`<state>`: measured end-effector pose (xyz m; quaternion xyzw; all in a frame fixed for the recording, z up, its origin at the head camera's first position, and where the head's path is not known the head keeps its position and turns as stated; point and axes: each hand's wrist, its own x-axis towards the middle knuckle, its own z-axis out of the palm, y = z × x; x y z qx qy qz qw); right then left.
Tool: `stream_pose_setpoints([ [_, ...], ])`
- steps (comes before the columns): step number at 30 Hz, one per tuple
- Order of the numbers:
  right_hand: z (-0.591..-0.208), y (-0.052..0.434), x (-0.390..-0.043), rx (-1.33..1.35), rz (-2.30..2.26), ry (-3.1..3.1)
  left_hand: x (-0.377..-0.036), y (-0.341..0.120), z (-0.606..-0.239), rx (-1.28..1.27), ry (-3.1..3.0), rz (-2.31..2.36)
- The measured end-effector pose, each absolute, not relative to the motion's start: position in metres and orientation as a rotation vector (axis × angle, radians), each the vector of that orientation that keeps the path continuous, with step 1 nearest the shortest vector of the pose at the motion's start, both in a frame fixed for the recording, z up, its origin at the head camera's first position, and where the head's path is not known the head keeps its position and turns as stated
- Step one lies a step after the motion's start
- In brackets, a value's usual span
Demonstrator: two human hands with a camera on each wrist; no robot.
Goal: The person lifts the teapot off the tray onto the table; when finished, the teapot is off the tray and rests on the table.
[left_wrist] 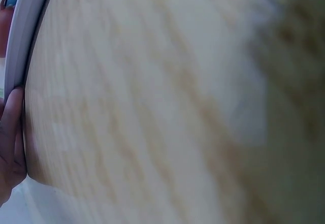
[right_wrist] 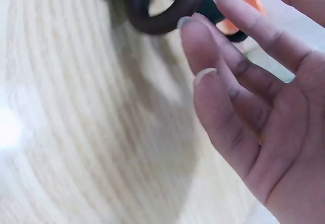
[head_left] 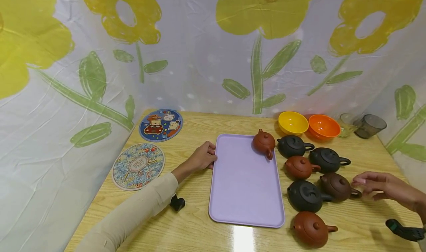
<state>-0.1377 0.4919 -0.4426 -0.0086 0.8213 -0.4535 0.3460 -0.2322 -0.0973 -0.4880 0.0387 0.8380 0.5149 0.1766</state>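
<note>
My left hand (head_left: 201, 156) holds the left rim of a lilac tray (head_left: 246, 193), and its fingers (left_wrist: 12, 117) show at that edge in the left wrist view. A reddish-brown teapot (head_left: 264, 142) sits in the tray's far right corner. Close to the handle of a dark brown teapot (head_left: 335, 186) is my right hand (head_left: 382, 185), fingers loosely bent and holding nothing. In the right wrist view, that handle (right_wrist: 162, 21) lies just beyond the fingertips. Left of the dark brown teapot stands a black teapot (head_left: 305, 196); nearer me is another reddish-brown teapot (head_left: 311, 230).
Farther back are black teapots (head_left: 325, 159) and a reddish-brown one (head_left: 299, 167). Behind them stand a yellow bowl (head_left: 293, 123), an orange bowl (head_left: 323, 127) and a dark glass cup (head_left: 370, 126). Two round mats, one blue (head_left: 161, 125), one patterned (head_left: 138, 167), lie left.
</note>
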Motion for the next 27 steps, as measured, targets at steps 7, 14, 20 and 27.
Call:
stream_pose_setpoints([
  [7,-0.423,0.467,-0.142,-0.082,-1.184,2.34,-0.233,-0.097,-0.489,0.115,2.378,1.454],
  [14,-0.401,0.421,-0.151,-0.157,-1.178,2.435,-0.233,-0.097,-0.49,0.112,2.371,1.468],
  [20,-0.39,0.38,-0.162,-0.278,-1.264,2.399,-0.232,-0.097,-0.489,0.11,2.369,1.473],
  [27,-0.381,0.329,-0.178,-0.215,-1.234,2.441,-0.233,-0.097,-0.49,0.121,2.359,1.489],
])
